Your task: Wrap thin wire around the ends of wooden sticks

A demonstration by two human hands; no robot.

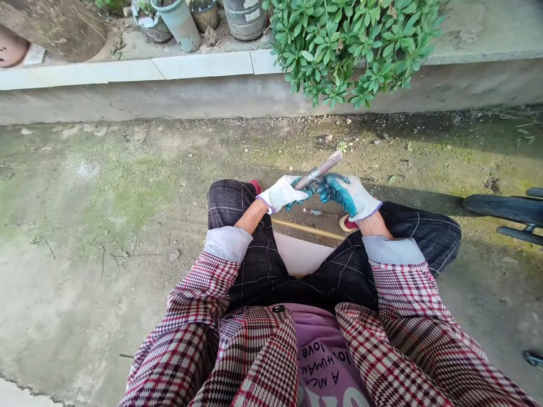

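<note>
Head view: the only writing is on the pink shirt [326, 362] at the bottom edge, printed in white and upside down to the camera. The words "love", "HUMAN" and "A NICE" can be made out; the rest is cut off by the plaid jacket [199, 333] and the frame edge. No brand or label shows on the gloves or pots.

The rod [323, 167] is held above the knees, in front of the seated person. It is brownish, with a band of silvery wire wound round its middle. Its long axis runs diagonally: the near end sits low in the hands, and the free end points up and to the right, away from the body and towards the plant.

The left hand [282, 194], in a white glove with teal-coated fingers, is closed round the rod's near end. The right hand [350, 196], gloved alike, has its fingers curled just beside the wire band. Whether they clamp the rod cannot be told.

On the dirt between the feet lie a thin pale stick [307, 229] and a small grey piece [316, 212]. A white board [301, 254] shows between the legs. Beyond it, a concrete ledge [203, 65] carries several pots [182, 22], and a leafy green plant [343, 45] hangs over it. A black object [504, 209] enters from the right edge, well apart from the hands.
</note>
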